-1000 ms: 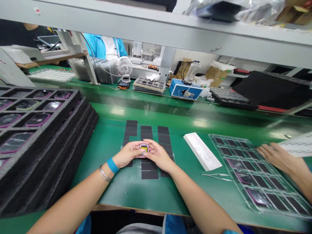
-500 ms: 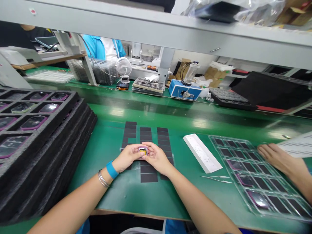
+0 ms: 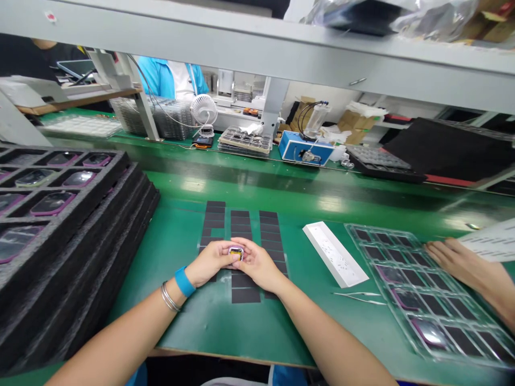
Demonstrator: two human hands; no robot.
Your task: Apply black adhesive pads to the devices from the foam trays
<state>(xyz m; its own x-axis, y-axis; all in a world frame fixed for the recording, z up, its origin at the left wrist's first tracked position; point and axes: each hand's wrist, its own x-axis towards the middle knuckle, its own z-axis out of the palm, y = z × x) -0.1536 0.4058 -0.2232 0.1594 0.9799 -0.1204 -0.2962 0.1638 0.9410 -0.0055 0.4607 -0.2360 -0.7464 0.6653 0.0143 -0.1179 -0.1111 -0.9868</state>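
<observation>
**Small purple-rimmed module, held in both hands**

Item: small rectangular module (image 3: 236, 253), purple rim, gold-yellow face, pinched by its edges between the fingers of the left hand (image 3: 209, 261) and right hand (image 3: 259, 264), over black strips (image 3: 240, 225) on a green bench mat (image 3: 193, 321). Probably light and fragile; best held by the rim. Nearby: steel tweezers (image 3: 358, 298), black foam tray (image 3: 132, 214), clear plastic tray (image 3: 380, 287), a co-worker's hand (image 3: 450, 260) on it.
</observation>
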